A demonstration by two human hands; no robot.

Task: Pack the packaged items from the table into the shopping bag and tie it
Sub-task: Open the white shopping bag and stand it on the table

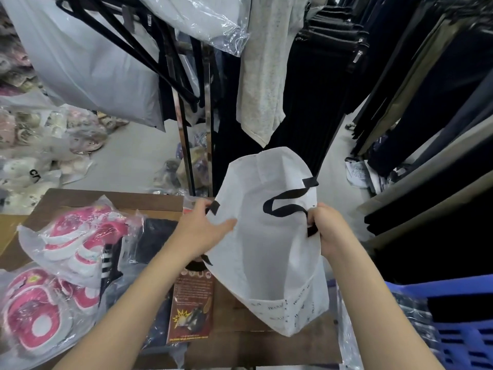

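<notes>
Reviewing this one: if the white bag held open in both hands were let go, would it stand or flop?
It would probably flop: the bag sags and creases between the left hand and right hand, so its walls look soft. It is likely light too, since the fabric looks thin and the inside appears empty. It may slump sideways once released.

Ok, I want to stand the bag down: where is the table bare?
Bare wood shows on the table, between the brown card packet and the blue crate, under the shopping bag. A thin strip runs along the far edge. The left is crowded with pink packets and dark clothing.
</notes>
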